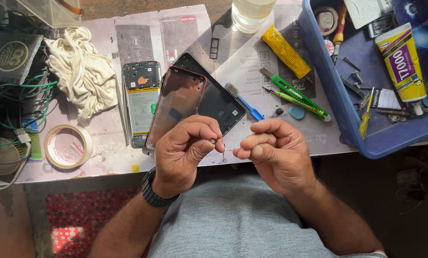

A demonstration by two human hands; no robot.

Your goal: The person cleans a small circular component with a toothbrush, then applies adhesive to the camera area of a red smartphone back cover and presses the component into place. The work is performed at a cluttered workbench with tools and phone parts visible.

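Observation:
My left hand (pixel 185 148) is curled near the table's front edge, pinching a tiny metal part (pixel 212 141) between thumb and forefinger. My right hand (pixel 271 150) is beside it, fingers closed; whether they hold anything is too small to see. Just behind my left hand a phone back cover with a red rim (pixel 176 102) leans on a black phone panel (pixel 219 102). An opened phone body with its battery showing (pixel 141 100) lies to the left of them.
A tape roll (pixel 68 145) and a crumpled white cloth (pixel 82 67) lie at left, by green wires (pixel 20 95). A toothbrush (pixel 245 102), green cutter (pixel 295 93), yellow tube (pixel 285 51) and glass (pixel 250 14) lie behind. A blue tray (pixel 338 102) with tools and a glue tube (pixel 401 62) stands right.

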